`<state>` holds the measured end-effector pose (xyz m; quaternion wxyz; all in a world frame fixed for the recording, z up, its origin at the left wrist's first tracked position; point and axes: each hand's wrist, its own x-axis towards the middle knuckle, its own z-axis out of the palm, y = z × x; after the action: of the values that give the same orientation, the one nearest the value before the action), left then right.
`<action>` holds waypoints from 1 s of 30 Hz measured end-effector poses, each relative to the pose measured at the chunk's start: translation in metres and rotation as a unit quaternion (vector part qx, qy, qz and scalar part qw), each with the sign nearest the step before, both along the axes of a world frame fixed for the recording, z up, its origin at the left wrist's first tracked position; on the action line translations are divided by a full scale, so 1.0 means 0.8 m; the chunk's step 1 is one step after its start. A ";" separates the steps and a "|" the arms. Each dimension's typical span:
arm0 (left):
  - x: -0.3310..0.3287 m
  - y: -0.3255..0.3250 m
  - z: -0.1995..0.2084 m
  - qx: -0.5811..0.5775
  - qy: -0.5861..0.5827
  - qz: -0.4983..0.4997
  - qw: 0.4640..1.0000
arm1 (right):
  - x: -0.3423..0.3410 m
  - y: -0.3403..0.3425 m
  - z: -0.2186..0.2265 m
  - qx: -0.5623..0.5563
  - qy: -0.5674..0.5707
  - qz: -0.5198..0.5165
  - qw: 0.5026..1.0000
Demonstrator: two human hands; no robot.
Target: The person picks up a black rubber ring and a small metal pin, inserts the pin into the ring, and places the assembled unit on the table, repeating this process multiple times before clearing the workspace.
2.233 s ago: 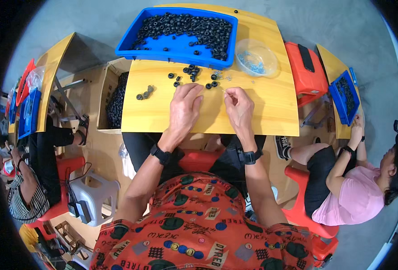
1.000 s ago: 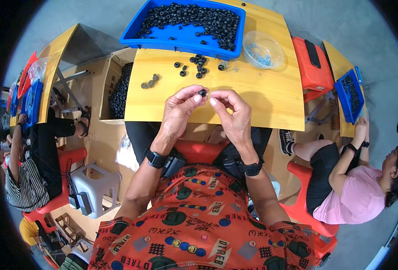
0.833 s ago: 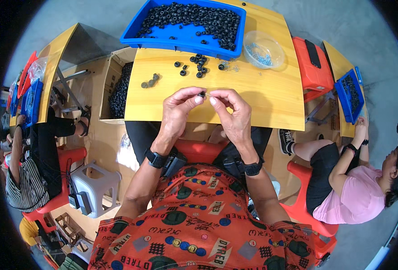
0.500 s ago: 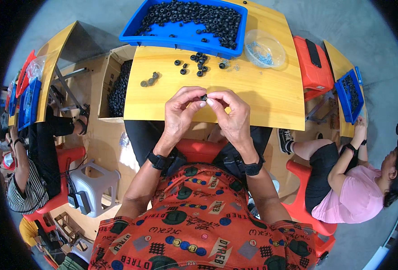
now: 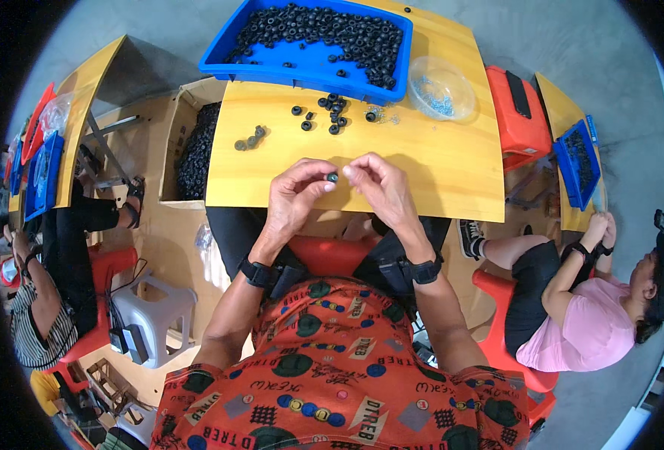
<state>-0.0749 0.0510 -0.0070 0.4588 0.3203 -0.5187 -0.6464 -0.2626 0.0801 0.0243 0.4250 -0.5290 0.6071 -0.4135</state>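
Observation:
A small black ring-shaped part [image 5: 332, 177], with a bluish-green tint at its centre, is pinched between the thumb and fingers of my left hand [image 5: 296, 196]. Just to its right is my right hand [image 5: 386, 193], its thumb and fingertips pressed together a small gap away from the part. Anything tiny in that pinch is too small to make out. Both hands are over the near edge of the yellow table [image 5: 437, 169]. Beyond them lies a loose cluster of black ring parts [image 5: 334, 109], with several duller ones [image 5: 251, 141] to the left.
A blue tray [image 5: 302, 76] full of black parts stands at the back. Right of it, a clear bowl [image 5: 463, 81] holds tiny bluish pieces, and small clear bits [image 5: 386, 116] lie nearby. A carton [image 5: 168, 161] of black parts stands left. People sit at tables on both sides.
My hands have come slightly nearer to me and apart. The right fingertips have left the black part, which stays in my left hand and now shows its bluish-green centre.

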 end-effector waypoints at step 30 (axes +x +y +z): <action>0.004 -0.021 -0.009 -0.077 -0.083 0.152 0.982 | -0.033 -0.053 -0.007 -0.175 0.235 -0.115 0.949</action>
<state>-0.0718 0.0341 -0.0146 0.5305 0.4119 -0.5486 -0.4979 -0.2886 0.0373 0.0190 0.1208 -0.6038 0.6644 -0.4235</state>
